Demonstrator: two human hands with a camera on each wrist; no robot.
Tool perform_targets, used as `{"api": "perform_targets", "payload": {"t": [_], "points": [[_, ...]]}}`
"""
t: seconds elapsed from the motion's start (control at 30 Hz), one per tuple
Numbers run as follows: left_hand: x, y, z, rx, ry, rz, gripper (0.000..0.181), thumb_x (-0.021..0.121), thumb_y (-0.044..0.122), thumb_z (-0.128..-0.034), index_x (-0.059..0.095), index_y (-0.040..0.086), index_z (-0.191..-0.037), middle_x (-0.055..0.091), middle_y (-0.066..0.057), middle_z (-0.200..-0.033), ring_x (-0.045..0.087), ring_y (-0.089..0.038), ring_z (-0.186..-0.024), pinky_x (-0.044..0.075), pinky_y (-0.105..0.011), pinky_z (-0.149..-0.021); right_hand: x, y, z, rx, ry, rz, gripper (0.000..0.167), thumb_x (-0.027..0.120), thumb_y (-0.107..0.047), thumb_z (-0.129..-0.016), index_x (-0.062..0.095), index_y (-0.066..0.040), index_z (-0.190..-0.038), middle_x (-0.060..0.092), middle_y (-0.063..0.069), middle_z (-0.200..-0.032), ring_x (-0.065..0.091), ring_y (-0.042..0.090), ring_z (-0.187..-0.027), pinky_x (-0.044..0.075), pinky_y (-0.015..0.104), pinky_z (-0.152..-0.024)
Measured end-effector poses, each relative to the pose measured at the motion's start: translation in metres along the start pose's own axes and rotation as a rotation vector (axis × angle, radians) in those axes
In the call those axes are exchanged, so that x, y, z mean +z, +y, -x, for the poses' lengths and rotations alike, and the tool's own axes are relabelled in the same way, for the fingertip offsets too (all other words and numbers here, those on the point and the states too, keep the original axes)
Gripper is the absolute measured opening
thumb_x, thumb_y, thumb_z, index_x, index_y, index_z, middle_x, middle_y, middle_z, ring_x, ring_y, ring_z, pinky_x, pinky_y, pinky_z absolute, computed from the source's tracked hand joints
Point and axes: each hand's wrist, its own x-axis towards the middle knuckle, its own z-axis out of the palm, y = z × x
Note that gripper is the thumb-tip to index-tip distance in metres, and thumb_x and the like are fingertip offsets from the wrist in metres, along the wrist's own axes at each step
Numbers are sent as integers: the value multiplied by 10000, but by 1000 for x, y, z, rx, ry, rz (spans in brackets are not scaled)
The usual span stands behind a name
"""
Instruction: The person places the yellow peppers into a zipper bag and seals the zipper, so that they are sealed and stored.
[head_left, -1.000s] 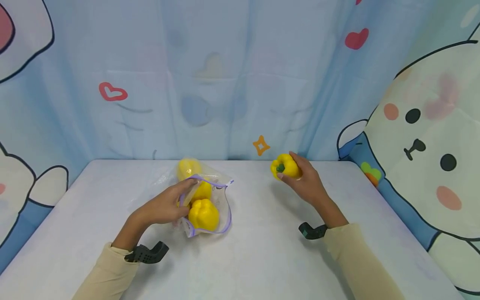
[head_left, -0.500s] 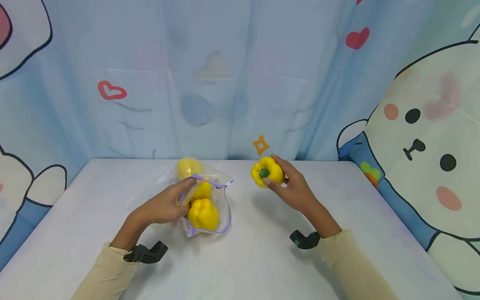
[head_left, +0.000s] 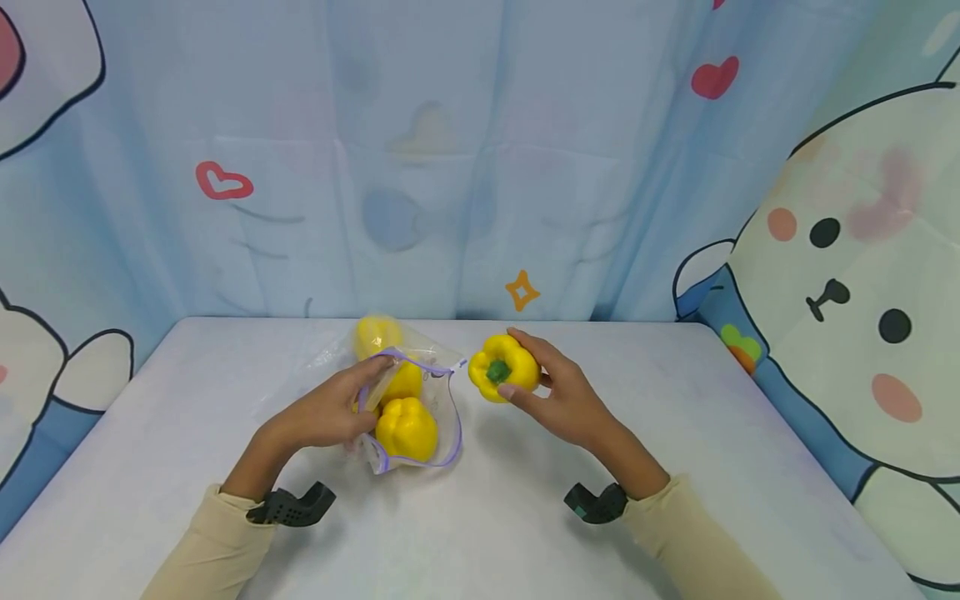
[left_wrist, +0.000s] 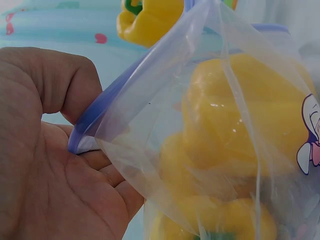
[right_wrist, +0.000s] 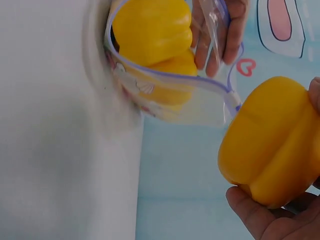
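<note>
My left hand [head_left: 330, 408] grips the rim of a clear zip bag [head_left: 447, 429] with a purple edge, its mouth held apart. Inside the bag lie several yellow bell peppers [head_left: 407, 429]; the left wrist view shows them stacked behind the plastic [left_wrist: 240, 115]. My right hand [head_left: 562, 396] holds another yellow bell pepper [head_left: 504, 368] by its sides, green stem toward me, above the table and just right of the bag's mouth. In the right wrist view, this held pepper [right_wrist: 270, 142] is apart from the peppers in the bag [right_wrist: 152, 30].
Bag and hands are over a white table [head_left: 495, 533]. Behind the table's far edge hangs a light blue curtain [head_left: 450, 167] printed with cartoon figures and hearts. Each wrist wears a black camera mount [head_left: 296, 506].
My right hand has carried its bell pepper leftward and a little nearer to me, closer to the bag. The left hand and the bag have stayed in place.
</note>
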Motion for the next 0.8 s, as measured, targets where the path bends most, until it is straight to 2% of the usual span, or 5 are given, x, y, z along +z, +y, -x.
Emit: {"api": "perform_targets", "payload": {"t": [0.2, 0.43, 0.63, 0.8], "points": [[0, 1, 0, -15, -4, 14, 761, 540, 14, -784, 294, -4, -1504, 256, -149, -1565, 324, -302, -1371, 272, -514, -1108, 8, -11, 3, -7, -49, -45, 654, 672, -149, -917, 370, -125, -1497, 464, 57, -1426, 502, 214, -1208, 502, 364, -924], [1, 0, -1, -13, -11, 10, 759, 540, 19, -791, 283, -12, -1505, 244, -151, -1570, 299, -300, -1389, 268, -515, -1110, 17, -20, 8, -55, -88, -82, 652, 673, -146, -916, 375, -119, -1495, 476, 56, -1420, 512, 213, -1200, 509, 325, -908], [0, 0, 0, -9, -4, 21, 757, 542, 19, -788, 293, -6, -1503, 281, -163, -1551, 402, -310, -1288, 328, -532, -1071, 27, -24, 10, -106, -137, -143, 660, 678, -131, -909, 374, -86, -1493, 476, 35, -1416, 516, 206, -1191, 507, 316, -910], [0, 0, 0, -16, -2, 26, 754, 541, 18, -793, 293, -2, -1504, 287, -162, -1548, 421, -307, -1255, 350, -527, -1056, 36, -25, 12, -84, -211, -176, 658, 683, -158, -906, 384, -74, -1485, 471, 15, -1423, 530, 185, -1177, 510, 305, -903]]}}
